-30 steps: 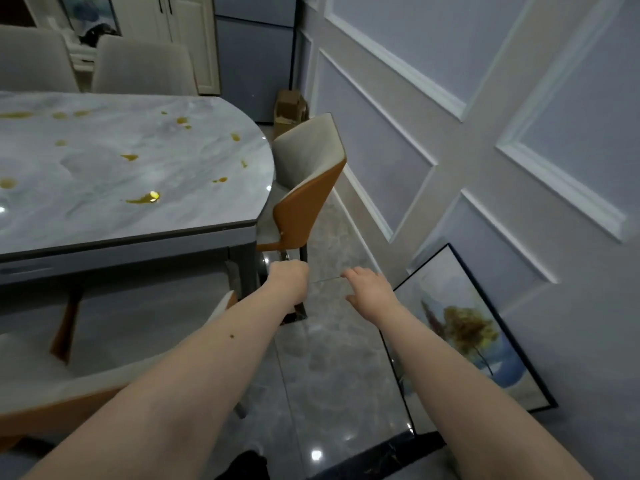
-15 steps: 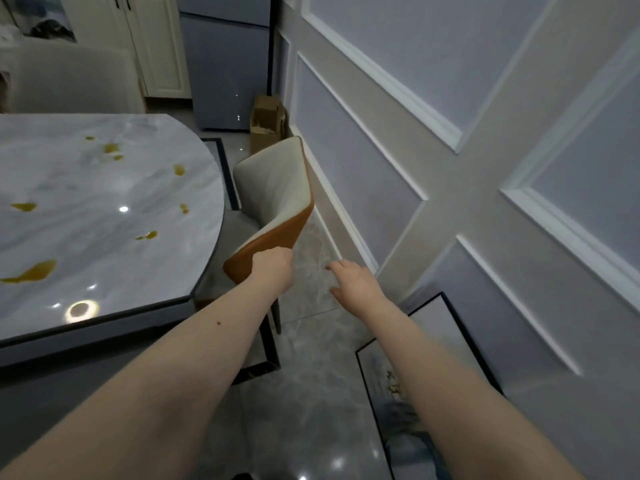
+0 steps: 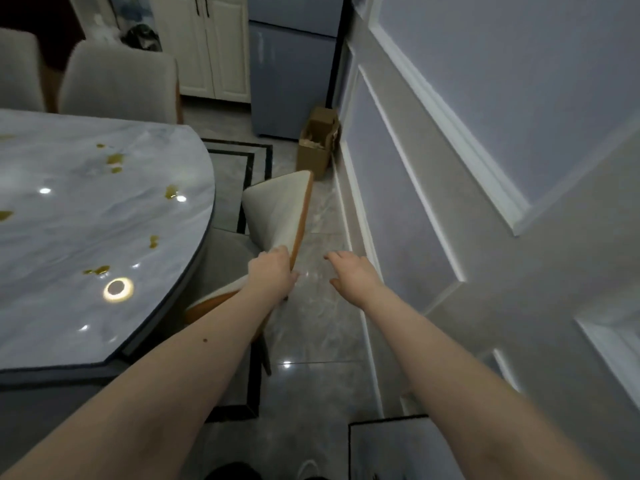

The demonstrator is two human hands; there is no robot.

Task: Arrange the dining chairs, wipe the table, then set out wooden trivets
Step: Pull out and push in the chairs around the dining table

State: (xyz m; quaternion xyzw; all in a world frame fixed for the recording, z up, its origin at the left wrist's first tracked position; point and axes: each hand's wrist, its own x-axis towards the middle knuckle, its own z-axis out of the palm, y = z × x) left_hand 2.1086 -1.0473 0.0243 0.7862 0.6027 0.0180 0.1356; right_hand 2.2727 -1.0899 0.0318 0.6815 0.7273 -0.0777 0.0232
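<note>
A dining chair (image 3: 277,209) with a cream front and an orange back stands at the rounded end of the marble table (image 3: 104,216), partly under it. My left hand (image 3: 272,275) grips the near top corner of the chair's backrest. To its right my right hand (image 3: 353,273) hovers over the floor, fingers spread, touching nothing. Yellow-brown spills dot the tabletop. No trivets are in view.
Two grey chairs (image 3: 117,88) stand at the table's far side. A cardboard box (image 3: 317,147) sits by the panelled wall (image 3: 485,133) on the right, next to a grey cabinet (image 3: 291,81). A framed picture (image 3: 381,448) leans low at the wall. A narrow strip of glossy floor runs between chair and wall.
My view has moved closer and further over the chair. My left hand reached the backrest and took hold of its corner. My right hand followed beside it, still empty.
</note>
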